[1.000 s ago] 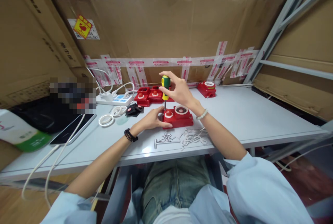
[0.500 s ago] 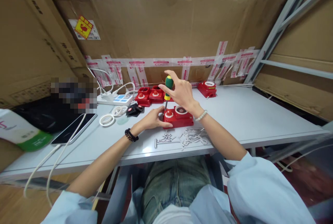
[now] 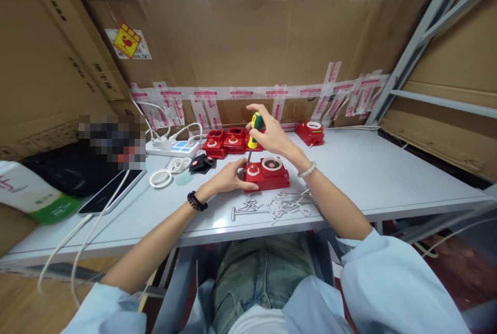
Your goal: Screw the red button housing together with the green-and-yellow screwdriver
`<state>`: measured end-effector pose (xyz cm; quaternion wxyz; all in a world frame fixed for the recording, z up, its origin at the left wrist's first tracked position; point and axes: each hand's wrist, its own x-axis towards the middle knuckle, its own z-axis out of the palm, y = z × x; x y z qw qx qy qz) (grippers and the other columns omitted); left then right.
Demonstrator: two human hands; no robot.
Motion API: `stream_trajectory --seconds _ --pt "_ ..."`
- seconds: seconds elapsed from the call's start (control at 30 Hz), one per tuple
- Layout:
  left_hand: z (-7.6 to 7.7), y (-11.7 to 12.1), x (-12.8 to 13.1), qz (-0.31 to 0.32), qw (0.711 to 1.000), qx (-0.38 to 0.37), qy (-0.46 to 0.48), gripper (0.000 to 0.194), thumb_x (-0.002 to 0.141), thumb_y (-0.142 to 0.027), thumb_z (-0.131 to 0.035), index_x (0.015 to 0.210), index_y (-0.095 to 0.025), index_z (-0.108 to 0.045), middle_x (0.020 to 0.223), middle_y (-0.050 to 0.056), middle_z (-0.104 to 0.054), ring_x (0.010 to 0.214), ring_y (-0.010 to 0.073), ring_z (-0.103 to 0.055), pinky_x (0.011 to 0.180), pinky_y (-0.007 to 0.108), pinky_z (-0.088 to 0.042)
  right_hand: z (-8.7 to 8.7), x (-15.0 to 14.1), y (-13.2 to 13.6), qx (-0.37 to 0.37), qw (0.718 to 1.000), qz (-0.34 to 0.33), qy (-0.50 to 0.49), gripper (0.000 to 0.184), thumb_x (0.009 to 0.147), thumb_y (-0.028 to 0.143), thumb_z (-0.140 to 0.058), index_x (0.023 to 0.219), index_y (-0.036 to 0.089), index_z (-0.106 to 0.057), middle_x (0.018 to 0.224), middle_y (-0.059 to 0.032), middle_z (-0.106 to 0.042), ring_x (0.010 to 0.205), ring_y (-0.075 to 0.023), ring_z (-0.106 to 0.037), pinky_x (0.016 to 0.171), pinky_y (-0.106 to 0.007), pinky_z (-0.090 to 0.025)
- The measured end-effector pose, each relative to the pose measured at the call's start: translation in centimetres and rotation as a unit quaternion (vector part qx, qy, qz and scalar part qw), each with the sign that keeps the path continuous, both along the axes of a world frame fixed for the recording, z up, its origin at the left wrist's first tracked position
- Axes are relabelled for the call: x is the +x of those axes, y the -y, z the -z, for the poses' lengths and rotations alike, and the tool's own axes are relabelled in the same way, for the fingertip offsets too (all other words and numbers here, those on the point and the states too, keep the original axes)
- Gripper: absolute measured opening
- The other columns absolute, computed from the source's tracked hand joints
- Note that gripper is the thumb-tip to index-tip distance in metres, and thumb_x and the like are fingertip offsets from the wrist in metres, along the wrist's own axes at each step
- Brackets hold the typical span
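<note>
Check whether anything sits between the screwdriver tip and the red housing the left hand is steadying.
Nothing visible does. The right hand grips the screwdriver, whose shaft runs down unobstructed to the near left corner of the red housing. The left hand rests against that housing's left side, beside the shaft, not under it.

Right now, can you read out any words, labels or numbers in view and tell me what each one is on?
No text can be read here.
Yellow sticker on the cardboard wall: red symbol, print below too small.
Tape strip along the cardboard: red print, too blurred.
Left cardboard: dark characters, unreadable.
White and green bag: red mark, unreadable.
Screwdriver in the right hand: no lettering visible.
</note>
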<state>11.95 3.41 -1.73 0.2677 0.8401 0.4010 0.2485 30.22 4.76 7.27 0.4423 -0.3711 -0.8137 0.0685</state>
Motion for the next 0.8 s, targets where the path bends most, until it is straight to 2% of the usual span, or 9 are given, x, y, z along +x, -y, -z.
stream_trajectory --seconds 0.07,0.23,0.3,0.37,0.43,0.5,0.6,0.7,0.8 --pt "0.05 -0.04 -0.04 -0.002 1.000 0.003 -0.001 0.057 0.065 -0.058 -0.078 0.098 -0.019 -0.054 0.097 0.005 -0.067 0.089 0.0249 -0.063 0.080 0.037 -0.049 0.02 0.00 -0.04 0.006 1.000 -0.002 -0.001 0.041 0.084 0.025 -0.055 0.124 0.020 -0.051 0.088 -0.0020 -0.066 0.073 -0.0158 -0.059 0.073 -0.030 -0.045" --pt "-0.04 0.06 0.01 -0.006 1.000 0.004 -0.006 0.056 0.065 -0.059 -0.078 0.095 -0.019 -0.053 0.093 0.004 -0.065 0.086 0.0241 -0.062 0.077 0.035 -0.049 0.24 -0.33 0.25 0.030 0.988 0.150 0.031 0.041 0.087 0.044 -0.055 0.120 0.018 -0.054 0.077 -0.0038 -0.065 0.066 -0.0196 -0.058 0.067 -0.033 -0.042" --pt "-0.11 0.13 0.04 -0.004 1.000 -0.002 -0.002 0.057 0.065 -0.058 -0.078 0.097 -0.019 -0.052 0.096 0.004 -0.066 0.088 0.0242 -0.062 0.078 0.035 -0.049 0.18 -0.22 0.22 0.010 0.993 0.117 0.028 0.044 0.084 0.034 -0.056 0.124 0.018 -0.050 0.083 -0.0046 -0.066 0.070 -0.0197 -0.060 0.069 -0.033 -0.043" --pt "-0.14 0.16 0.06 -0.003 1.000 -0.009 0.003 0.057 0.065 -0.058 -0.078 0.098 -0.019 -0.053 0.100 0.005 -0.066 0.090 0.0247 -0.063 0.080 0.036 -0.049 0.05 0.02 0.12 -0.016 0.999 0.033 0.005 0.047 0.079 0.023 -0.055 0.125 0.019 -0.046 0.089 -0.0032 -0.067 0.074 -0.0177 -0.061 0.071 -0.031 -0.044" --pt "-0.13 0.14 0.06 -0.005 1.000 -0.010 0.003 0.058 0.065 -0.058 -0.079 0.100 -0.019 -0.053 0.102 0.006 -0.067 0.093 0.0257 -0.063 0.082 0.037 -0.049 -0.05 0.15 0.08 -0.021 1.000 -0.017 -0.014 0.042 0.077 0.022 -0.056 0.119 0.020 -0.050 0.088 -0.0013 -0.066 0.072 -0.0156 -0.060 0.071 -0.029 -0.045" --pt "-0.09 0.10 0.06 -0.008 1.000 -0.009 -0.002 0.059 0.065 -0.058 -0.079 0.101 -0.019 -0.054 0.102 0.006 -0.067 0.094 0.0266 -0.063 0.082 0.038 -0.049 -0.03 0.06 0.17 -0.002 1.000 0.020 -0.017 0.033 0.080 0.031 -0.059 0.110 0.019 -0.054 0.080 -0.0005 -0.063 0.066 -0.0158 -0.057 0.068 -0.030 -0.043" --pt "-0.11 0.11 0.06 -0.011 1.000 0.003 -0.013 0.058 0.064 -0.059 -0.078 0.099 -0.019 -0.053 0.098 0.006 -0.066 0.093 0.0268 -0.062 0.082 0.038 -0.049 0.15 -0.17 0.29 0.022 0.994 0.106 0.000 0.038 0.083 0.044 -0.058 0.110 0.018 -0.054 0.073 -0.0006 -0.060 0.062 -0.0175 -0.053 0.065 -0.032 -0.041" --pt "-0.20 0.18 0.07 -0.010 1.000 0.003 -0.011 0.058 0.065 -0.059 -0.078 0.098 -0.019 -0.052 0.098 0.005 -0.066 0.091 0.0260 -0.063 0.081 0.037 -0.049 0.20 -0.02 0.10 0.003 0.999 0.047 0.003 0.039 0.084 0.035 -0.055 0.120 0.018 -0.050 0.082 -0.0017 -0.062 0.066 -0.0166 -0.055 0.067 -0.031 -0.042" --pt "-0.26 0.22 0.10 -0.008 1.000 -0.005 -0.008 0.058 0.065 -0.059 -0.078 0.098 -0.019 -0.052 0.099 0.005 -0.067 0.090 0.0255 -0.063 0.080 0.036 -0.049 0.09 0.19 -0.07 -0.012 0.999 -0.032 -0.014 0.037 0.081 0.027 -0.057 0.116 0.020 -0.051 0.090 -0.0017 -0.063 0.070 -0.0145 -0.056 0.069 -0.028 -0.043"
